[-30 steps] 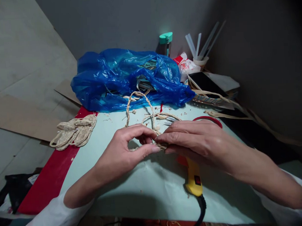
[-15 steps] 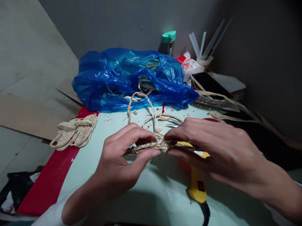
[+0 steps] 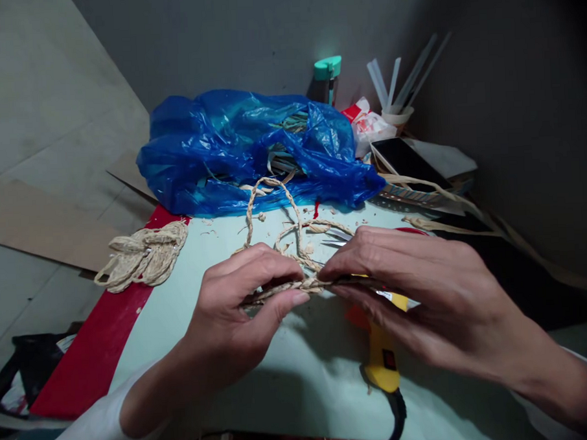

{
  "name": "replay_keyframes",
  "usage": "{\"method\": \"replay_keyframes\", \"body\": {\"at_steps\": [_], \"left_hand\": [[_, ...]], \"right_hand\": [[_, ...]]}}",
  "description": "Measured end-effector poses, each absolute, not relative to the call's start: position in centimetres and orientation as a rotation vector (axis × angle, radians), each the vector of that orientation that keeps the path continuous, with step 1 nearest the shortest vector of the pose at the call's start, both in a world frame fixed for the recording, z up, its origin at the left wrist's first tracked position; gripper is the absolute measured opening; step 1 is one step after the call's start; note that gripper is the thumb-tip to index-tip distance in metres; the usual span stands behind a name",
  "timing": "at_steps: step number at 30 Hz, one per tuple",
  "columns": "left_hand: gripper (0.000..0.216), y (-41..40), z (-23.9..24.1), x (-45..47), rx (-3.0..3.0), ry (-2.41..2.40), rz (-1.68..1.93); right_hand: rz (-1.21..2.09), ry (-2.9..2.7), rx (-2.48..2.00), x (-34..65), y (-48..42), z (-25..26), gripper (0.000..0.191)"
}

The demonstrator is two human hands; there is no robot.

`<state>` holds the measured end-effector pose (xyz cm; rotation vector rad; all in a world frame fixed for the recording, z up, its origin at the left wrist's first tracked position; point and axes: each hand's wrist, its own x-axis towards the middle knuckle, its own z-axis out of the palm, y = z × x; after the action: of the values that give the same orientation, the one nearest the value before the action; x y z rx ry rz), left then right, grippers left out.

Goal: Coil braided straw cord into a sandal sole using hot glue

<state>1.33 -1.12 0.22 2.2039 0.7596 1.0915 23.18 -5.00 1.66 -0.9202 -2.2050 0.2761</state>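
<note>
Between my two hands is a braided straw cord (image 3: 312,284), laid in several rows side by side. My left hand (image 3: 251,306) pinches its left part with thumb and fingers. On the right end my right hand (image 3: 413,292) is closed, thumb below and fingers above, hiding much of that end. A loose length of the same cord (image 3: 271,181) loops up behind my hands on the pale green table top (image 3: 217,243). Under my right hand lies a yellow glue gun (image 3: 383,355) with a black cable. Scissor blades (image 3: 336,241) poke out behind my right fingers.
A blue plastic bag (image 3: 212,146) with straw inside sits at the back. A coiled bundle of braided cord (image 3: 146,255) lies on the left red edge. At the back right are a phone (image 3: 408,163) and a cup (image 3: 399,119) of glue sticks.
My right thumb has shifted slightly and my right hand has tilted a little on the cord. Both hands keep their hold in nearly the same place.
</note>
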Motion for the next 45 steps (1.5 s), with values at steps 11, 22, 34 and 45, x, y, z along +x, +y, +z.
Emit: {"method": "replay_keyframes", "body": {"at_steps": [11,22,34,45], "left_hand": [[0.009,-0.6,0.0,1.1,1.971,0.817,0.938],[0.008,-0.6,-0.2,1.0,1.583,0.853,0.942],[0.015,-1.0,-0.6,2.4,1.389,0.777,1.104],[0.023,-1.7,0.4,3.4,1.136,0.617,1.167]], "right_hand": [[0.260,-2.241,-0.881,23.8,-4.6,1.3,0.014],[0.318,-2.125,-0.936,23.2,-5.3,1.8,0.013],[0.236,-2.055,-0.984,22.5,-5.1,1.7,0.016],[0.386,-2.062,-1.148,22.8,-3.9,3.9,0.010]]}}
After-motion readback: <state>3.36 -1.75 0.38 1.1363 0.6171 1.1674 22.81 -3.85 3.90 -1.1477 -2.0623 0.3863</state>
